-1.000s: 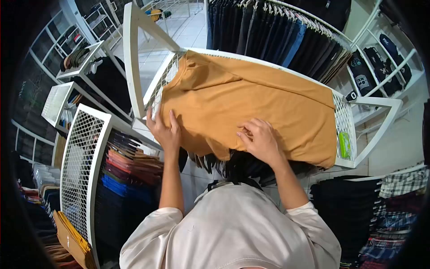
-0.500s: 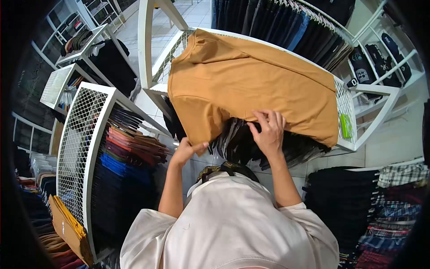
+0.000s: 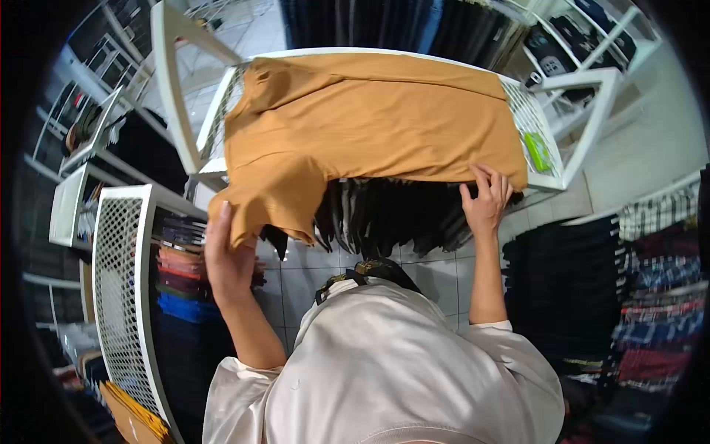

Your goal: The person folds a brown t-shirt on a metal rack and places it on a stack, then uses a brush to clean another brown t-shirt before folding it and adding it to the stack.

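Note:
An orange-tan garment [image 3: 392, 122] lies spread over the white mesh-topped rack [image 3: 209, 140], with its sleeve hanging off the near left side. My left hand [image 3: 231, 255] grips the lower left edge of that sleeve, thumb side up; some fingers are hidden behind the cloth. Near the garment's front right edge, my right hand [image 3: 486, 198] pinches the hem between thumb and fingers. Dark clothes [image 3: 384, 218] hang beneath the rack top.
A bright green item [image 3: 538, 152] rests on the mesh at the right end. Left stands another mesh-topped rack [image 3: 120, 274] of hanging clothes. Dark trousers [image 3: 558, 288] and plaid garments [image 3: 662, 311] hang at right. Jeans [image 3: 377, 26] hang behind.
My right hand has moved right along the front edge, which now lies straighter. My left hand has shifted left and holds the sleeve spread outward. The camera view has turned too.

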{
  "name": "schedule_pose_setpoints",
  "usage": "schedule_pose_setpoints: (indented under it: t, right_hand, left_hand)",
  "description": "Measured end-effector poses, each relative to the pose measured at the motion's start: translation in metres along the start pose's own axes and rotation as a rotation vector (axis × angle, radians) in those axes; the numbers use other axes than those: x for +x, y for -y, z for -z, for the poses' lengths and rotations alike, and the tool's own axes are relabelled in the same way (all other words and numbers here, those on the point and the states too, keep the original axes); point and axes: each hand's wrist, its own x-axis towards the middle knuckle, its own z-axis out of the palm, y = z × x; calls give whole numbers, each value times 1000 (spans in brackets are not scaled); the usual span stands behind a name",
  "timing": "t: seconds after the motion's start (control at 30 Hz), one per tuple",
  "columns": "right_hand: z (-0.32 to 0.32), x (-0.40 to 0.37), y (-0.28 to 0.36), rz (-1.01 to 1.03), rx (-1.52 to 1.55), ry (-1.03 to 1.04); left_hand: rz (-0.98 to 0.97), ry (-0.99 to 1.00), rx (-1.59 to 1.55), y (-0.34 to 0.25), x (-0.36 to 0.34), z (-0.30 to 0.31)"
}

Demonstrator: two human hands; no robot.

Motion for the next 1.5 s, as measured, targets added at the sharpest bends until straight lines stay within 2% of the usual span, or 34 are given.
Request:
schedule_pose_setpoints:
  t: [0.07,0.2,0.33,0.43,0.57,0.63,0.67,0.7,0.77,0.83,0.9,0.97,1.13,1.17,1.2,1.27,1.3,1.37,1.4,1.43,1.5]
  right_hand:
    - [9,-3,-23,-18,-46,-19]
    - [23,-7,-65,-47,-85,17]
    - [35,-5,-99,-23,-72,70]
    - [43,7,-106,-3,-37,95]
    - [55,32,-117,-44,125,220]
    - [59,45,-125,-308,272,364]
    - [56,53,-132,-362,355,324]
    - [59,64,-133,-306,325,296]
    - [44,87,-149,-453,649,323]
    - [20,114,-166,-397,745,289]
    - [0,145,-166,-369,834,140]
    - [-21,171,-173,-442,810,198]
    - [-82,204,-201,-668,832,338]
    - [-93,205,-209,-662,832,341]
    - [-104,205,-215,-591,649,318]
    - [-120,200,-222,-406,355,230]
    - [-116,197,-212,-396,361,241]
    - [-104,199,-187,-447,100,244]
    - [-110,198,-180,-421,-69,192]
    - [-111,199,-165,-408,-58,201]
    - [-115,208,-118,-308,216,157]
  left_hand:
    - [-41,135,-68,-1,11,-2]
    - [-34,207,-117,-7,26,-24]
    - [-61,238,-178,-11,51,-22]
    - [-54,350,-206,-21,76,-25]
    - [-41,320,-173,-39,118,-46]
    - [-47,276,-140,-45,140,-60]
    - [-53,274,-140,-46,157,-58]
    - [-39,266,-111,-47,177,-47]
    - [-31,254,-83,-44,202,-47]
    - [1,262,-58,-42,222,-57]
    - [-3,271,-5,-34,249,-64]
    - [50,111,53,-23,278,-73]
    - [107,6,197,10,342,-74]
    - [103,2,194,17,355,-73]
    - [166,72,254,23,365,-70]
    - [249,146,335,27,357,-77]
    - [247,131,333,26,341,-83]
    - [30,140,713,23,308,-84]
    - [-186,124,965,26,294,-70]
    - [-208,147,1055,24,274,-61]
    - [-489,-115,1473,25,228,-48]
